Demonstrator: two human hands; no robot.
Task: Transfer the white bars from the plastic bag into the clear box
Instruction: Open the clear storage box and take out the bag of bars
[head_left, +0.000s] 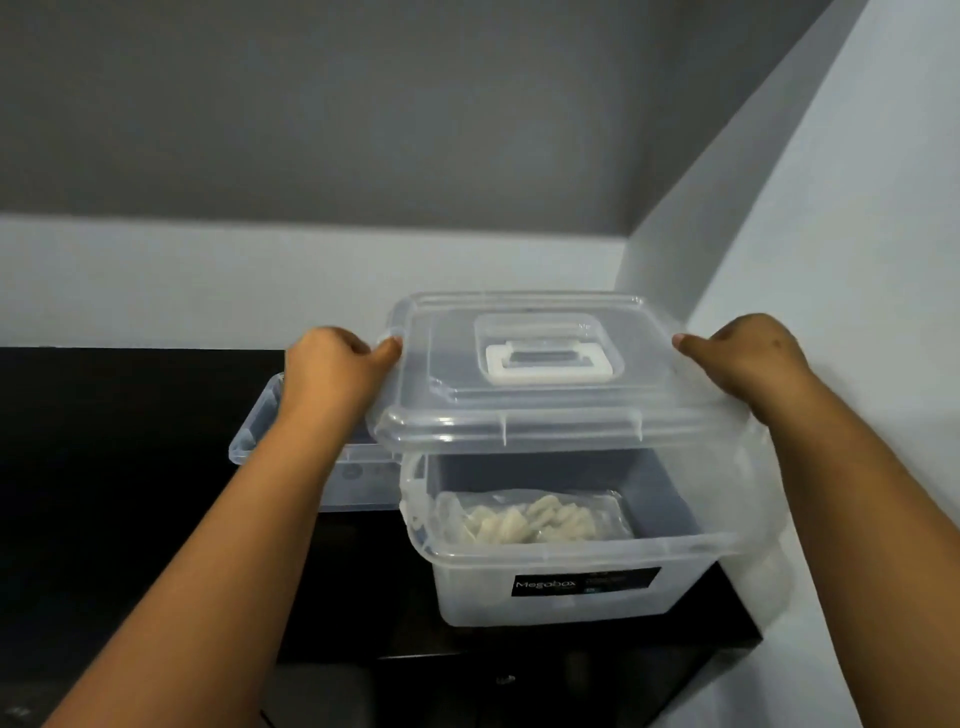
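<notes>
Lid-handling step, by the look of it: clear lid (519, 395) held level between both hands, raised just above the open clear box (545, 587). Whether coming off or going on cannot be told. Left hand (332, 374) clamped on the lid's left edge, thumb on top at the corner, the other fingers (387, 349) curled round the rim. Right hand (748, 358) gripping the right edge the same way, fingertip showing on top, the rest hidden under the rim.

Directly below the fingers, inside the box: plastic bag (535, 514) lying flat on the bottom, white bars (524, 522) heaped inside it, seemingly not yet emptied out. Bag open or sealed: cannot tell. Just under the left wrist, a second clear container (260, 431), partly hidden by the forearm. Both resting on a dark worktop (130, 493) in a wall corner.

Judged from this, transfer hardly begun. Next move likely calls for setting the lid aside to free both hands, then reaching down past the rim to lift out the bag
</notes>
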